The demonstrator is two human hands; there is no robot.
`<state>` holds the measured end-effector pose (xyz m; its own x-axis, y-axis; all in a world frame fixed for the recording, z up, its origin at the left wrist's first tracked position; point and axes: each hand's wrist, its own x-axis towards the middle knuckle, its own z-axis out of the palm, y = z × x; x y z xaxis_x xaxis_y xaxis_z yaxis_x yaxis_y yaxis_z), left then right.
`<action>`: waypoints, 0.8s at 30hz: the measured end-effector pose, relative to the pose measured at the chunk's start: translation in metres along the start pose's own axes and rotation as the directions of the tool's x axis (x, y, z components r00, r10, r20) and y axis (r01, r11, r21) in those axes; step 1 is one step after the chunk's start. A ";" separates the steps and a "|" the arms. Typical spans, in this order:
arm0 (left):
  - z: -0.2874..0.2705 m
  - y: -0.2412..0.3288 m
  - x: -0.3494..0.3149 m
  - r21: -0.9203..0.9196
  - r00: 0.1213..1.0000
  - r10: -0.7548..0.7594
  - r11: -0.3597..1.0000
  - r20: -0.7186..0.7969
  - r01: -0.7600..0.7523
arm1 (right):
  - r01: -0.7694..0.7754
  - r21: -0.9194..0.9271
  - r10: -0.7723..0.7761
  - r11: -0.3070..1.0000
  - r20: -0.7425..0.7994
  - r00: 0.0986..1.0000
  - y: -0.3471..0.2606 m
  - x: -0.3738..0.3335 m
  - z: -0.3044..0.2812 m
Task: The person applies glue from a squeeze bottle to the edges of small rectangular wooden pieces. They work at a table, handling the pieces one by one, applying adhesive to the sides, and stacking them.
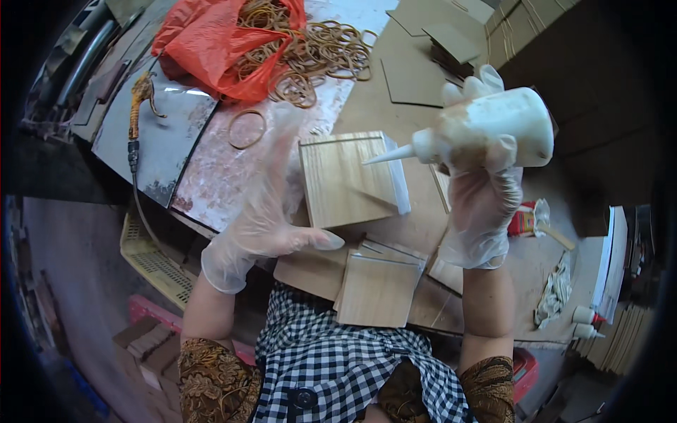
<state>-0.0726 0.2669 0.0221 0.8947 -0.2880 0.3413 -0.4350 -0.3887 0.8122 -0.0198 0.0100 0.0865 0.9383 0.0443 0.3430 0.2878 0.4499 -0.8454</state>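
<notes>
My right hand point(482, 204), in a clear glove, grips a white squeeze bottle point(493, 129) of glue, its pointed nozzle aimed left over a square wooden board point(345, 180). That board lies on the workbench point(395, 106) with a white sheet edge along its right side. My left hand point(271, 204), also gloved, rests flat at the board's left edge with fingers spread and the thumb under its lower edge. A stack of similar wooden squares point(377, 285) sits just in front of me.
A red plastic bag point(211, 42) spills several rubber bands point(317, 53) at the back left; one loose band point(247, 129) lies near my left hand. Cardboard pieces point(444, 42) are behind. A small red-and-white tube point(525, 220), rags and two small bottles point(585, 321) lie right. A cream crate point(151, 261) sits lower left.
</notes>
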 end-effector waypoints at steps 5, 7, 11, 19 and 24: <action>-0.001 -0.012 0.005 -0.060 0.998 0.032 0.998 0.052 -0.029 | 0.002 0.087 -0.010 0.996 0.093 0.996 0.026 0.026 0.036; 0.000 -0.014 0.004 -0.064 0.998 0.009 0.998 0.063 -0.005 | -0.065 0.154 0.055 0.986 0.074 0.996 0.032 0.029 0.045; -0.001 -0.014 0.003 -0.043 0.998 0.024 0.999 0.053 -0.021 | -0.078 0.104 0.068 0.992 0.103 0.992 0.041 0.033 0.053; 0.006 -0.026 -0.005 -0.191 0.997 -0.045 0.980 0.055 0.055 | -0.151 0.080 0.138 0.985 0.155 0.978 0.047 0.036 0.057; 0.008 -0.027 -0.006 -0.241 0.997 -0.063 0.968 0.047 0.073 | -0.108 0.066 0.097 0.992 0.145 0.985 0.052 0.034 0.057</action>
<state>-0.0665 0.2716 -0.0059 0.9148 -0.3032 0.2669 -0.3317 -0.1865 0.9248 0.0163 0.0861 0.0774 0.9241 0.2168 0.3148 0.1718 0.5001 -0.8488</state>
